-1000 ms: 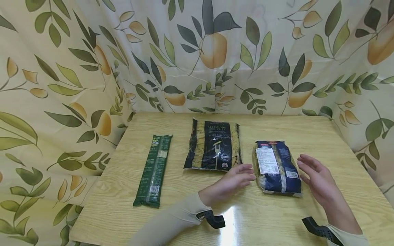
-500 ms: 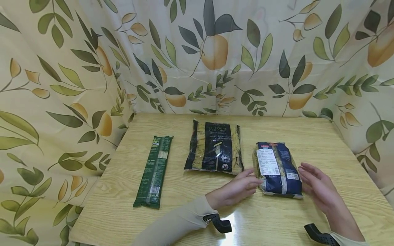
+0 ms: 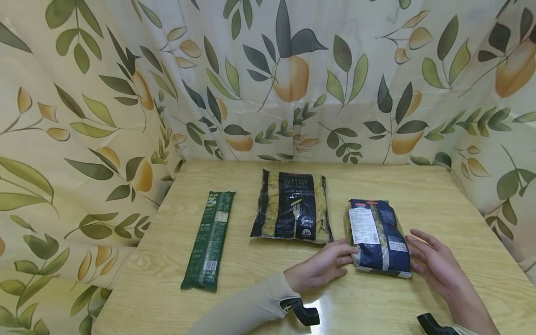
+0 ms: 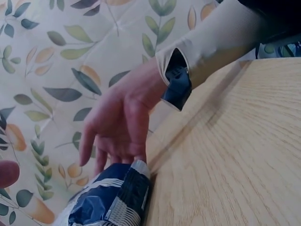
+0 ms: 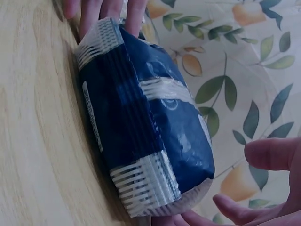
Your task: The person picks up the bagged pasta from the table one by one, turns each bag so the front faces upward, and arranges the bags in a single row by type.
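Note:
In the head view a dark blue pasta bag (image 3: 378,239) with a white label lies on the right part of the wooden table. My left hand (image 3: 320,266) is at its left side, fingertips right at the lower left edge. At the right side, my right hand (image 3: 437,265) has its fingers along the bag's edge. Both hands have loosely extended fingers, palms facing the bag. From the right wrist view, the bag's striped end (image 5: 127,122) shows between the hands, with left-hand fingers (image 5: 110,14) at its far side and the right thumb (image 5: 270,153) apart from it.
A black bag of penne rigate (image 3: 293,207) lies at the middle of the table (image 3: 146,279). To its left is a long green spaghetti pack (image 3: 208,242). A leaf-and-fruit patterned curtain (image 3: 251,83) rises behind the table and along its sides.
My left hand has moved right to the pasta bag's left edge. My right hand has come in closer to its right edge. The head view has tilted up slightly.

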Available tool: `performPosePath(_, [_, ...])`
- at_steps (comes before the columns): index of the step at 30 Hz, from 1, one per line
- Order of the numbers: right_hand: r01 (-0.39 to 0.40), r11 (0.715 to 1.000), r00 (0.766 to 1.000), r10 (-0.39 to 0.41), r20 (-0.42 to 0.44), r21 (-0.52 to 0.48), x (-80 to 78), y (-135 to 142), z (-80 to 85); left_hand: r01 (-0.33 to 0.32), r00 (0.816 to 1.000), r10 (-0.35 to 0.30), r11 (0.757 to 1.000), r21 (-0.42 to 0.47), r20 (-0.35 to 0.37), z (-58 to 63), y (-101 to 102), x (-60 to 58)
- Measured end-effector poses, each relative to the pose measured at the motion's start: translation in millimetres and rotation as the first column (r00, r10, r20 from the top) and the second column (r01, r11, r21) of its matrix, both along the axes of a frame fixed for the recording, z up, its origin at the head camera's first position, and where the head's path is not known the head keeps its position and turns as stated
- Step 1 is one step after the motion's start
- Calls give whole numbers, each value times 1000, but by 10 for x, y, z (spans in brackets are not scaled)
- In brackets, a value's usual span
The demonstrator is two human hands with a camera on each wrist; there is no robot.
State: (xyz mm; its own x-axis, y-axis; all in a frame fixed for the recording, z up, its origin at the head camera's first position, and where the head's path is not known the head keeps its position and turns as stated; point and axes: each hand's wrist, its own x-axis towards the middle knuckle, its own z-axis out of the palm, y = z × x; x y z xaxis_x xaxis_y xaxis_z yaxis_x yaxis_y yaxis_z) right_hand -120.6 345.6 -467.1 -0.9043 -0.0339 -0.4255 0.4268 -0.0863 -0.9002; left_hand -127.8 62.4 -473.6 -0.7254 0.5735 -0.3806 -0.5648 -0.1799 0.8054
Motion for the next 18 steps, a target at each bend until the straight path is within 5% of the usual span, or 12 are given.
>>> performPosePath(11, [-12,995,1000,11,-16,-98,26,43,-101,-5,1000,5,1000,13,7,55,-27,23])
performPosePath(18, [-99,966,994,86,-62,-238,25,105,-205,-39,999,38,998,40,30,91,-53,27])
